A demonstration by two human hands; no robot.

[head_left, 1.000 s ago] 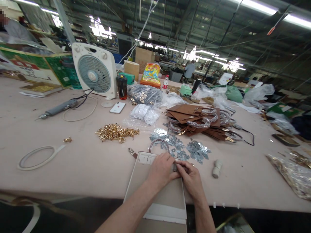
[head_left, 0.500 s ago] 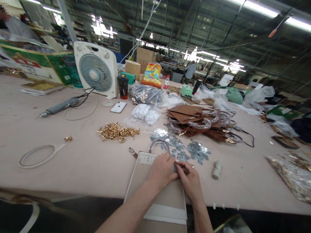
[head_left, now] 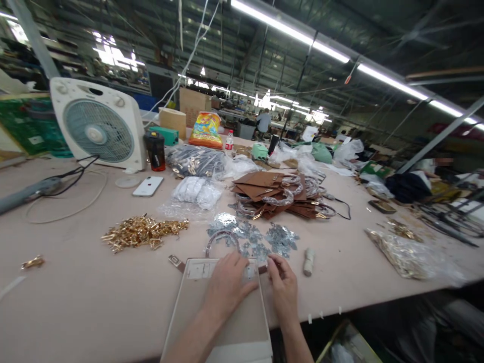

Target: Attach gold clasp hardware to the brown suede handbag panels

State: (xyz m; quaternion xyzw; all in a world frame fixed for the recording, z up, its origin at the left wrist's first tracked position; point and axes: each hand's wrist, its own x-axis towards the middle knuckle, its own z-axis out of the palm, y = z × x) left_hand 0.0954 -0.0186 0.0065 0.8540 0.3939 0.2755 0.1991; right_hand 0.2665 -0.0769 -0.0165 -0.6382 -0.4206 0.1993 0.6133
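Observation:
A beige bag panel (head_left: 223,322), perhaps a bag's inner side, lies at the table's front edge, with a plastic-wrapped handle (head_left: 223,234) arching from its far end. My left hand (head_left: 227,282) rests on its upper part, fingers against the surface and thumb out to the right. At the panel's right corner a short brown strap (head_left: 262,269) sticks out. My right hand (head_left: 282,285) pinches the strap's end between thumb and fingers; the tip is hidden. On the left corner another strap carries a gold metal plate (head_left: 174,260). Thin silver metal plates (head_left: 260,251) lie just beyond.
Gold fasteners (head_left: 139,232) are heaped at left, near a phone (head_left: 148,186) and a box fan (head_left: 98,126). Brown bags (head_left: 272,194) are stacked behind the silver plates. A small grey cylinder (head_left: 308,262) stands right of my right hand. Farther right lies a plastic bag of metal parts (head_left: 397,254).
The view has turned to the right. My hands, close together before at the panel's right corner, are now apart: the right has moved outward with the strap, the left stays on the panel.

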